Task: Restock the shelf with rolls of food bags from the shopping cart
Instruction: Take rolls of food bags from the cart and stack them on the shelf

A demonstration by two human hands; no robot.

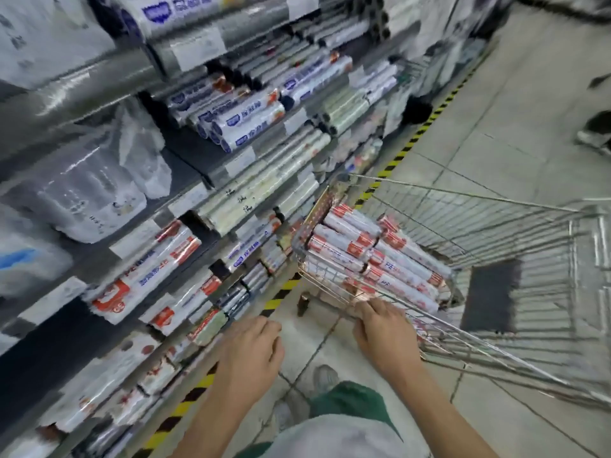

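Your white and green top (340, 424) fills the bottom edge, and from it both bare forearms reach forward. Your left hand (251, 352) hangs over the tiled floor (496, 110) by the yellow-black tape (281, 294), fingers loosely curled and holding nothing, with the shelf (180, 166) of packed goods just to its left. Your right hand (386, 332) lies on the near wire rim of the shopping cart (463, 193); you cannot tell whether its fingers grasp anything, and the rolls of food bags (373, 256) lie stacked just beyond its fingertips.
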